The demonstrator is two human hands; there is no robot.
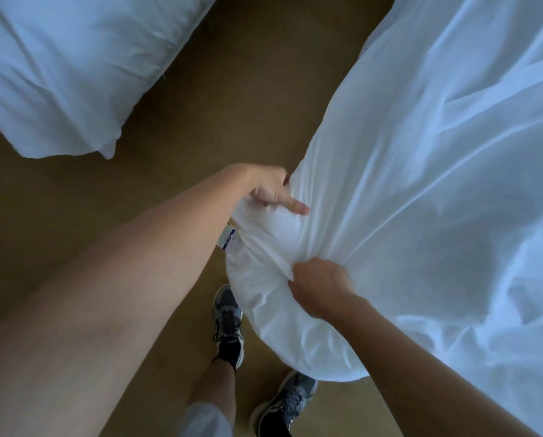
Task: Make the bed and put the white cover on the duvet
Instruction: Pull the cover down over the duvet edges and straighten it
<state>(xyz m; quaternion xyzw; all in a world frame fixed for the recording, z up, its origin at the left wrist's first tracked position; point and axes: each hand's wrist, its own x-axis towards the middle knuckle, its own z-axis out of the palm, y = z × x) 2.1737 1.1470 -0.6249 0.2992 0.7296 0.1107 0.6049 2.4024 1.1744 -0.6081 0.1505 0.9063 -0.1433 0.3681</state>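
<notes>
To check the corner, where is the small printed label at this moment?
Head view, left of centre: the label sits at the edge of the bunched white cover, just below the left hand.

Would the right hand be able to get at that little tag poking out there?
Probably yes, if it lets go first: the right hand grips the white cover close to the tag, with only bunched fabric between; the left hand holds the corner above it.

The person has a bare left hand (270, 190) and right hand (322, 288), grey dark-laced trainers (227, 310), black socks (230, 350) and pale shorts (205, 417).
</notes>
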